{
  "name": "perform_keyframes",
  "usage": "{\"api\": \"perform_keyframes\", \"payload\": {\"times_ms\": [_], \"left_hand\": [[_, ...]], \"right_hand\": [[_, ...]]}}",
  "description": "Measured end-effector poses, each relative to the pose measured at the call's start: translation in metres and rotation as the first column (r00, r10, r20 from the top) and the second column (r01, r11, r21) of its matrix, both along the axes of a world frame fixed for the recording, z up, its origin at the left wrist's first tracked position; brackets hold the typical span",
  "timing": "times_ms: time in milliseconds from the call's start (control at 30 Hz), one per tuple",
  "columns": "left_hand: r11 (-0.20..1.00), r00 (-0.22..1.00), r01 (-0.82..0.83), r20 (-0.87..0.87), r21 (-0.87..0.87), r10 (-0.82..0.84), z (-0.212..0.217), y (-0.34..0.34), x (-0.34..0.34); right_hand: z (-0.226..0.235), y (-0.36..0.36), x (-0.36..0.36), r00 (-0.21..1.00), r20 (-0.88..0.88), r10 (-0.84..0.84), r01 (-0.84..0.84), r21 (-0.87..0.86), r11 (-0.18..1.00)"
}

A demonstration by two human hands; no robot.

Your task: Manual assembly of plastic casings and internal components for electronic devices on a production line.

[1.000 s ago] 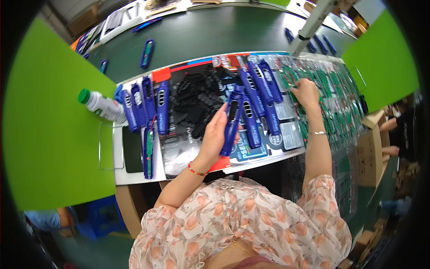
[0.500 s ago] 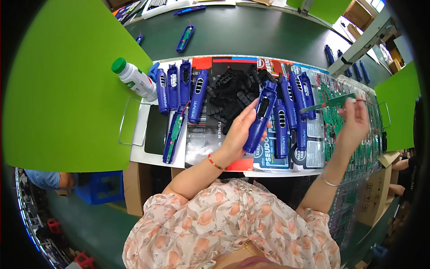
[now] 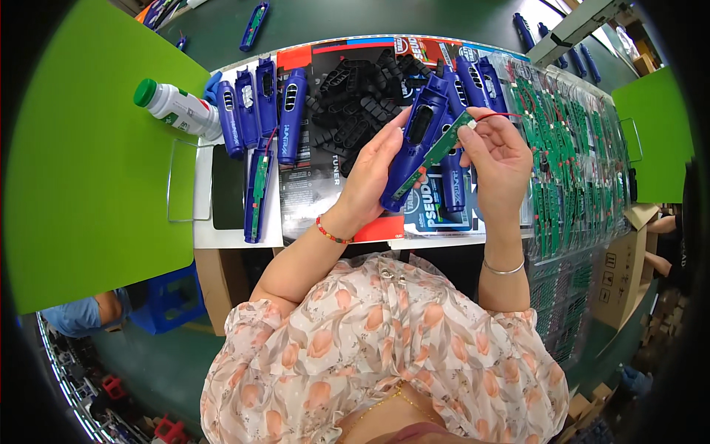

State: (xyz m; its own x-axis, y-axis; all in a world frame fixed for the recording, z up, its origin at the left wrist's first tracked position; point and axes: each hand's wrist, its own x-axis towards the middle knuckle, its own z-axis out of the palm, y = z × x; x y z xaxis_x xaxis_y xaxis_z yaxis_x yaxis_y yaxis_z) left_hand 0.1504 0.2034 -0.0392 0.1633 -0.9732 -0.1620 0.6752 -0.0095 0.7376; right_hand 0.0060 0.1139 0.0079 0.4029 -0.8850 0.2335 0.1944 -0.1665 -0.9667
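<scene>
Far left of the frame: a green panel [image 3: 81,148] and, at its upper edge, a white bottle with a green cap [image 3: 176,108] lying on its side, touching the first of a row of blue plastic shells [image 3: 259,111]. Just below that row, one long open shell with a green strip inside [image 3: 256,194], resting on a white sheet [image 3: 235,222] at the near edge of the table [image 3: 207,29]. Centre top: a heap of small black plastic parts [image 3: 355,92] on printed card. Centre: left hand [image 3: 372,180] curled around a blue housing half [image 3: 414,152], fingers along its left edge and thumb under its lower end, cavity side turned up and the piece tilted up toward the right. Just right of it: right hand [image 3: 499,159] pinching the upper end of a narrow green circuit board [image 3: 436,152] between thumb and fingertips, remaining fingers loosely bent, a red wire [image 3: 497,115] arcing from the board's tip. Board lying diagonally across the housing's right edge, seemingly not seated. Best done, by the look of it, by keeping the housing steady, lining the board's long axis with the cavity, lowering the bottom end first, and keeping the red wire clear of the rim to avoid pinching. Right of centre: more blue shells [image 3: 473,78] on the card, then trays of green boards with red leads [image 3: 569,148] running down the right side. Far right: another green panel [image 3: 654,133], a cardboard box [image 3: 617,277] below the table edge, and someone else's arm [image 3: 658,224] at the rim. Upper edge: dark green surface with a few stray blue pieces [image 3: 254,26].
</scene>
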Motion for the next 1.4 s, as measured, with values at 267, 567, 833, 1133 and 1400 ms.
{"api": "perform_keyframes", "payload": {"times_ms": [267,567,833,1133,1400], "left_hand": [[0.999,0.999,-0.006,0.043,-0.044,0.008,-0.004,0.001,-0.001],[0.998,0.995,0.031,0.092,-0.056,-0.026,-0.007,0.002,-0.001],[0.998,0.991,0.055,0.122,-0.039,-0.049,-0.002,0.004,0.005],[0.995,0.989,0.077,0.132,-0.069,-0.067,-0.008,0.011,0.013],[0.995,0.996,0.077,-0.042,-0.063,-0.079,-0.009,0.014,0.011]], "right_hand": [[-0.003,0.005,0.002,0.999,-0.029,0.036,-0.035,0.026,0.999],[-0.004,-0.004,0.006,0.987,-0.098,0.129,-0.117,0.122,0.986],[-0.003,-0.002,0.011,0.976,-0.201,0.084,-0.069,0.081,0.994],[-0.016,-0.003,0.014,0.967,-0.255,-0.016,-0.045,-0.232,0.972],[-0.015,0.002,0.017,0.965,-0.258,-0.037,-0.04,-0.285,0.958]]}}
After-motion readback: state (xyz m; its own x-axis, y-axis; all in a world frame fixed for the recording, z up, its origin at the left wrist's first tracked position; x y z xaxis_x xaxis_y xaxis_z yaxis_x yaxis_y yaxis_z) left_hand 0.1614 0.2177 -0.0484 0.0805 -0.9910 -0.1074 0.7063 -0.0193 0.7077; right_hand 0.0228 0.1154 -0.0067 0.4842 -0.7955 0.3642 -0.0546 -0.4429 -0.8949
